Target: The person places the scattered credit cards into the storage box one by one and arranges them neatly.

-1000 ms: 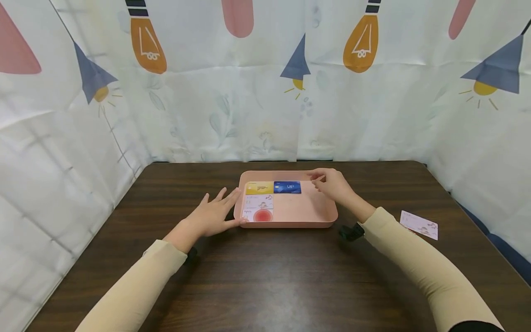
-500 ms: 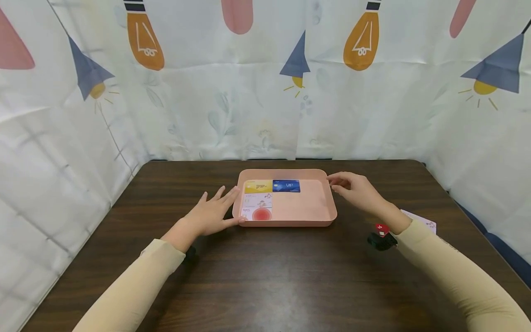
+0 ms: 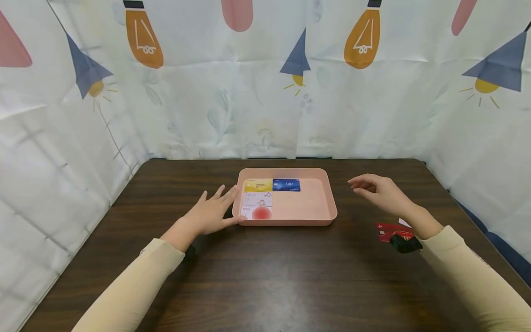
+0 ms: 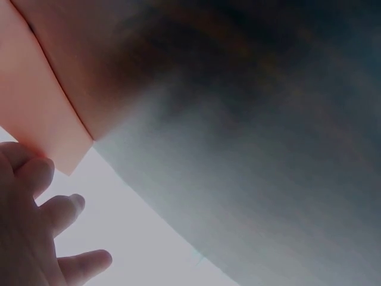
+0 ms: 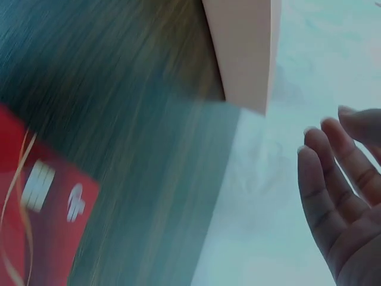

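Firstly, a white curtain (image 3: 249,110) with printed lamps is hanging around the back and sides, and before it a dark brown table (image 3: 274,276) is filling the lower part. Two cream sleeves (image 3: 128,286) are reaching across this table from the near side. A pink tray (image 3: 309,205) is resting on the table, near its far edge, about in the middle. The left hand (image 3: 212,213) is touching the left side of the tray with its fingers spread wide, gripping nothing. The right hand (image 3: 382,192) is hovering right of the tray, apart from it, its loosely bent fingers and thumb leaving a narrow gap and holding nothing. Inside the tray are lying a yellow card (image 3: 258,185) at the far left, a blue card (image 3: 286,185) touching its right edge, a flower card (image 3: 254,199) just in front of the yellow one, and a disc card (image 3: 262,213) nearest to the front wall. A red card (image 3: 390,230) is lying on the table at the right, and a dark band (image 3: 405,245) at the right wrist (image 3: 424,221) is hiding a part of it. Smallest, the corner of a pale card (image 3: 404,222) is showing between the red card and this wrist
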A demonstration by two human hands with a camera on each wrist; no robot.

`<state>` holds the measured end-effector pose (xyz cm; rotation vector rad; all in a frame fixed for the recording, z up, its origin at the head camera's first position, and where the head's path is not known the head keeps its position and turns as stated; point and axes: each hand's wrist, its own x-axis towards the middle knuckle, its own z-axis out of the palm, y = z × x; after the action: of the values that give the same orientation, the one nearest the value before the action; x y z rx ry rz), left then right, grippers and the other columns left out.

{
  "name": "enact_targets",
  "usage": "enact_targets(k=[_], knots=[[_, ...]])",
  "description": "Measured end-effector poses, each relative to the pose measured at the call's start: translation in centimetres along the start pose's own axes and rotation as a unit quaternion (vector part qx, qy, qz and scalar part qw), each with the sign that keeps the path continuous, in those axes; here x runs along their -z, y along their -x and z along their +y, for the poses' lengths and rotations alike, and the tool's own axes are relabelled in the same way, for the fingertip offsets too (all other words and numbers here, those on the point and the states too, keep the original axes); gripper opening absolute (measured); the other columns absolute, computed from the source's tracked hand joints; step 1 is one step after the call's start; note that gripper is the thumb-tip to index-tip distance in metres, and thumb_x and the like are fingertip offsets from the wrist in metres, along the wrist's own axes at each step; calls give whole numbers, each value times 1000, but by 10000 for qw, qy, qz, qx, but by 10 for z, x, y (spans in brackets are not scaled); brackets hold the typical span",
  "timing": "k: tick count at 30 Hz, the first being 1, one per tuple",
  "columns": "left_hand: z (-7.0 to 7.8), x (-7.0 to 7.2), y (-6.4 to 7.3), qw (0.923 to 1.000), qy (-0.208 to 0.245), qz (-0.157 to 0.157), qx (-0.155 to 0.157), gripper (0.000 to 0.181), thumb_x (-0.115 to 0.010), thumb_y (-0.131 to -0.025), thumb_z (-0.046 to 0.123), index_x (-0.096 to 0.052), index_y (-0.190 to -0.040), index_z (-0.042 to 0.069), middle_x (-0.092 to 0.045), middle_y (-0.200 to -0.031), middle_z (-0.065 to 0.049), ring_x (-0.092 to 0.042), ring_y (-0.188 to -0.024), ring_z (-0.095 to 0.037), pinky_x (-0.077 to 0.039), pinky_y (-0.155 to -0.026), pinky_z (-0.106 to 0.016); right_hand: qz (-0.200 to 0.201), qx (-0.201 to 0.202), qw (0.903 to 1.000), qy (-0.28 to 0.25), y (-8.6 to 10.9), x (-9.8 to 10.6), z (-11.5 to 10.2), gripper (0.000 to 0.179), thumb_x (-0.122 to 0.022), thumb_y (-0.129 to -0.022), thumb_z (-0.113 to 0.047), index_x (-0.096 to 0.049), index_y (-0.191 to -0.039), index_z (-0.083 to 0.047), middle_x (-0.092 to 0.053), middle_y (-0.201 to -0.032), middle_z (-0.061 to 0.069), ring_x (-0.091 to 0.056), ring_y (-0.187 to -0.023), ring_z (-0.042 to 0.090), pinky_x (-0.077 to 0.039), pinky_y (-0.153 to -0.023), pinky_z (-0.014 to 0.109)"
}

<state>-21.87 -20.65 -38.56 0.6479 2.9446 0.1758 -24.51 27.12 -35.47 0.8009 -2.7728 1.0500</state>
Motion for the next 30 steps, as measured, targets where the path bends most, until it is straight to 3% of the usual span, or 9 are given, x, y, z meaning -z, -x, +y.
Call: enact_targets(k=[5,12,20,24,30], knots=[[1,-2,-2,10000,51,42,-36,95,-52,-98,67,-17,-166,9,-22,-169,-11,-17,-154,-40,-13,-114,-74,37,-111,9998,145,13,11,12,22,-67,-100,-4,-70,-122,-2,-72,-110,14,-70,-94,20,-55,-77,21],[1,-2,-2,10000,34,-11,-60,94,-53,-99,64,-17,-166,9,-22,-169,-10,-17,-154,-40,-13,-114,-74,-82,-374,9991,166,29,30,30,21,-66,-100,-5,-70,-121,-1,-72,-107,17,-71,-89,26,-56,-73,21],[1,-1,-2,10000,9,-75,-41,94,-52,-99,66,-15,-166,10,-20,-169,-9,-16,-154,-40,-12,-114,-74,-184,-747,9965,319,47,49,50,25,-69,-100,-11,-69,-122,1,-70,-100,10,-65,-83,16,-53,-70,23],[1,0,-2,10000,1,-79,-57,95,-51,-99,66,-15,-166,10,-19,-170,-9,-15,-155,-39,-12,-115,-74,-379,-1120,9927,238,57,57,60,28,-69,-100,-15,-68,-122,3,-67,-97,7,-61,-82,13,-53,-68,26],[1,0,-2,10000,-48,-67,-51,93,-52,-100,64,-15,-166,10,-20,-170,-8,-15,-154,-39,-12,-114,-74,-825,-1358,9873,29,63,65,75,26,-69,-99,-8,-66,-118,8,-65,-92,6,-66,-83,8,-54,-68,27]])
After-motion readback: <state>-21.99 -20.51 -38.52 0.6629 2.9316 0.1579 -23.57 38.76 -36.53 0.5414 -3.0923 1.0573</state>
